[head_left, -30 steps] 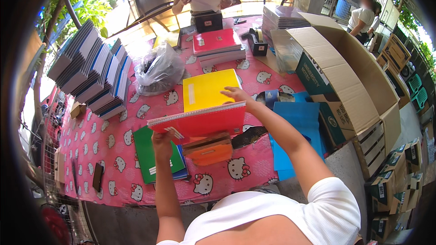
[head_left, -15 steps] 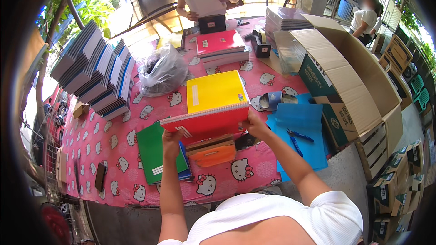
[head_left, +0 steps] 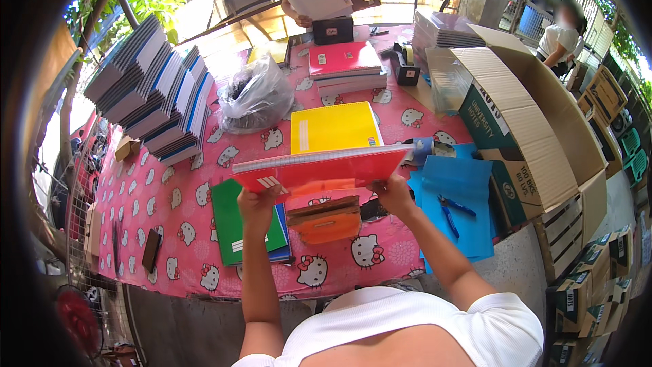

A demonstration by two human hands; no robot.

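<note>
Red spiral notebook gripped at both ends by left hand and right hand.

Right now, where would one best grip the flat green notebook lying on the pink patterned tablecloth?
Pinch the green notebook at its bare left long edge, coming from the left: it lies flat, and the left hand and raised red spiral notebook overhang its right side.

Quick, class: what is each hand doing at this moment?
Left hand: closed on the red notebook, left end.
Right hand: closed on the same notebook, right end.
</note>
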